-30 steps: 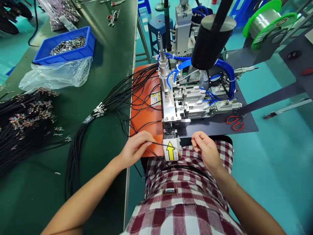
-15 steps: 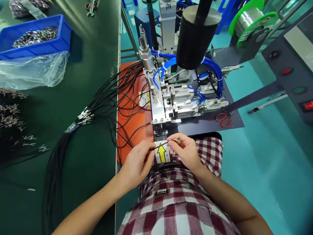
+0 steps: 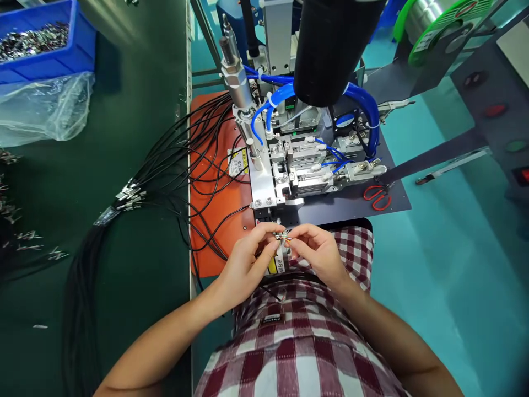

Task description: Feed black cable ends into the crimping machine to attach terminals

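Note:
My left hand (image 3: 248, 262) and my right hand (image 3: 318, 252) meet just in front of the metal crimping machine (image 3: 285, 165). Both pinch the stripped end of a thin black cable (image 3: 282, 237), fingertips almost touching. The end shows small coloured wires and metal. The pinch sits over the yellow arrow label (image 3: 279, 263) at the machine's front edge, partly hidden by my fingers. The cable's black length runs left under my left hand toward the orange mat (image 3: 206, 220).
A bundle of black cables (image 3: 165, 182) with metal terminals fans across the green table (image 3: 124, 110). A blue bin (image 3: 49, 60) of metal parts and a clear plastic bag (image 3: 45, 107) lie far left. Red scissors (image 3: 378, 197) rest right of the machine. A green wire spool (image 3: 446, 22) is upper right.
My hands have come together on the cable end and lifted it slightly toward the machine's front. The view has shifted, so everything appears further left and nearer.

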Available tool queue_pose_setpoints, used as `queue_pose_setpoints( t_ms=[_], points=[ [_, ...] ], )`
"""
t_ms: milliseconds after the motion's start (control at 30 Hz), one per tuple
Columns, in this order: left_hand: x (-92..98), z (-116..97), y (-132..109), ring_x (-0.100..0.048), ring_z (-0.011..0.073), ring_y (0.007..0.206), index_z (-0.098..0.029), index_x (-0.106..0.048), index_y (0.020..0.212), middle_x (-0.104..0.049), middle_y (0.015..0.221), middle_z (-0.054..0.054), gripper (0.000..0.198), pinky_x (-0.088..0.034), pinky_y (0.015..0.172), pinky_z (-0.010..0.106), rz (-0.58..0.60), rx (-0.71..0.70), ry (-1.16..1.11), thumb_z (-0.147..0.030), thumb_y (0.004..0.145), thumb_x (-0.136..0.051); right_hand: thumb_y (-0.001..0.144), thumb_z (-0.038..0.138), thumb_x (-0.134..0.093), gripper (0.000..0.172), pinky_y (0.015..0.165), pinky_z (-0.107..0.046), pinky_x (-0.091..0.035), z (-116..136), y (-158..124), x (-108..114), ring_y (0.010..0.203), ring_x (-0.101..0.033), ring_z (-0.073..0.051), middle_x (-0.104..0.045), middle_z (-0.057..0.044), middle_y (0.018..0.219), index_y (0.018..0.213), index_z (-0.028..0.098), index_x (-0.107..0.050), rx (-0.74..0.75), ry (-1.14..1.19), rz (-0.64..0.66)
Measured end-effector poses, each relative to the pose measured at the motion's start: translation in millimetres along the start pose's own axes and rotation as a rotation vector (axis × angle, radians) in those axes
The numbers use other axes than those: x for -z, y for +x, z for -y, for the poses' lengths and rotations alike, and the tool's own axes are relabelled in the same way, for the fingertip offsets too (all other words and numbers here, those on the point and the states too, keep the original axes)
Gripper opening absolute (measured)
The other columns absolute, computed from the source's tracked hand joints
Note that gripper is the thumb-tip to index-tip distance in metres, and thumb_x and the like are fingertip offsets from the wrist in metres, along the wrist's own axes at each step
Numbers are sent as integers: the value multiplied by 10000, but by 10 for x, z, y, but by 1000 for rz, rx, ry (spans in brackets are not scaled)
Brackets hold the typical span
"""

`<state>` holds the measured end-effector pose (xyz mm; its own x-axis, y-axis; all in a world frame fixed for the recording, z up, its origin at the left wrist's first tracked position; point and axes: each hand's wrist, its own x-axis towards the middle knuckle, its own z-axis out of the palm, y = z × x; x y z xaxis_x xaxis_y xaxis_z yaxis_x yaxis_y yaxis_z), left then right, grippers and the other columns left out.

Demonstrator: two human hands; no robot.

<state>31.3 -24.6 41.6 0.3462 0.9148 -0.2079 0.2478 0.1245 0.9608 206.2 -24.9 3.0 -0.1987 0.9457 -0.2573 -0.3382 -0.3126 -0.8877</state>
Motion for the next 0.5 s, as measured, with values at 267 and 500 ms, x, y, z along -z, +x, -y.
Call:
queue_pose_setpoints(
  t_ms=[267, 500],
  points=[
    [-9, -9, 54, -524, 96, 527, -196, -547, 1268, -575, 672, -11, 339, -437, 472, 198, 69, 114, -231, -306, 955, -475, 742, 271, -768, 144, 526, -205, -485, -81, 55, -24, 508, -545, -70, -638, 37, 682, 807, 195, -665, 11, 1, -48],
    [11, 10, 69, -590, 91, 510, -208, -508, 1162, -522, 767, -26, 255, -416, 389, 170, 91, 165, -453, -319, 932, -520, 700, 282, -801, 172, 490, -205, -490, -103, 66, -53, 519, -539, -80, -646, 22, 704, 783, 198, -676, 57, -35, -79]
  ],
)
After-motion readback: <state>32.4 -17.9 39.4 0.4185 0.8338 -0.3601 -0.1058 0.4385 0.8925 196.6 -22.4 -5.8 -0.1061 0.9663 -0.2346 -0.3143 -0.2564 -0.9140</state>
